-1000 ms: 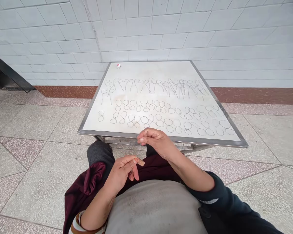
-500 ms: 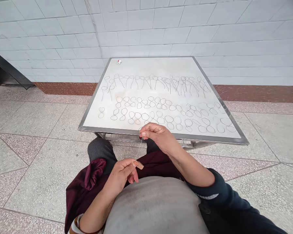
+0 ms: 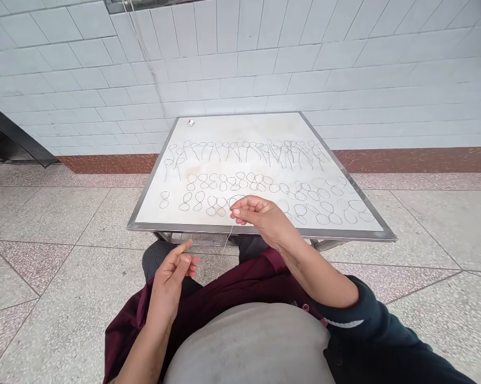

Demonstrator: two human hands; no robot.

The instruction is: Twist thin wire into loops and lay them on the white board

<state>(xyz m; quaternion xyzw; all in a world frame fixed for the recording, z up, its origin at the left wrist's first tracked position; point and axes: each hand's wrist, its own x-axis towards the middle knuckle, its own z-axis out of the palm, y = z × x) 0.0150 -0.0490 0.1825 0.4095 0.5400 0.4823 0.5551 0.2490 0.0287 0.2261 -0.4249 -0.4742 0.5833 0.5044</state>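
Note:
My right hand (image 3: 260,216) is over the table's front edge, thumb and forefinger pinched on the upper end of a thin wire (image 3: 225,252). Its lower part hangs free and slightly bent above my lap. My left hand (image 3: 172,274) is to the left and lower, apart from the wire, with thumb and forefinger separated; nothing shows between them. A tan covering seems to wrap the left forefinger's tip. On the white table (image 3: 232,128) beyond lie bent wire pieces: figure-eight loops (image 3: 187,201) in the nearer rows and single loops with long tails (image 3: 240,152) farther back.
A small white-and-red object (image 3: 191,123) sits at the table's far left corner. The table has a grey metal rim (image 3: 264,231). Behind it stands a tiled wall (image 3: 256,80) with a cord (image 3: 146,53). Dark red cloth (image 3: 240,277) covers my lap.
My left hand has let go of the wire's lower end and moved left and up. My right hand still pinches the wire. The view has tilted upward a little.

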